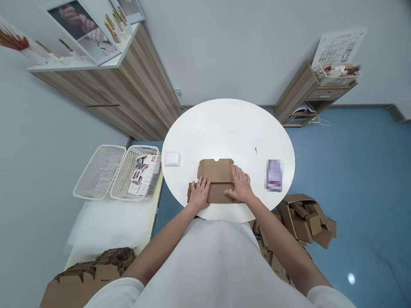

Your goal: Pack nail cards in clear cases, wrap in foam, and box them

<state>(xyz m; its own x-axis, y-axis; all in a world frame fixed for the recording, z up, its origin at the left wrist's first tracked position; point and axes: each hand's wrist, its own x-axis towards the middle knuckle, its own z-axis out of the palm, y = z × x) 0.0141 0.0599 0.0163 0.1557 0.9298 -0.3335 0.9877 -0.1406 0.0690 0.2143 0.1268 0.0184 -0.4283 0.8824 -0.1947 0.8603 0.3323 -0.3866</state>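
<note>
Both hands (199, 194) (241, 186) are spreading open, unclamped, over the flat cardboard (218, 173), apparently steadying it on the desk (231, 128).

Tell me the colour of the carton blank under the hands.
Plain brown cardboard, showing best in the head view.
</note>
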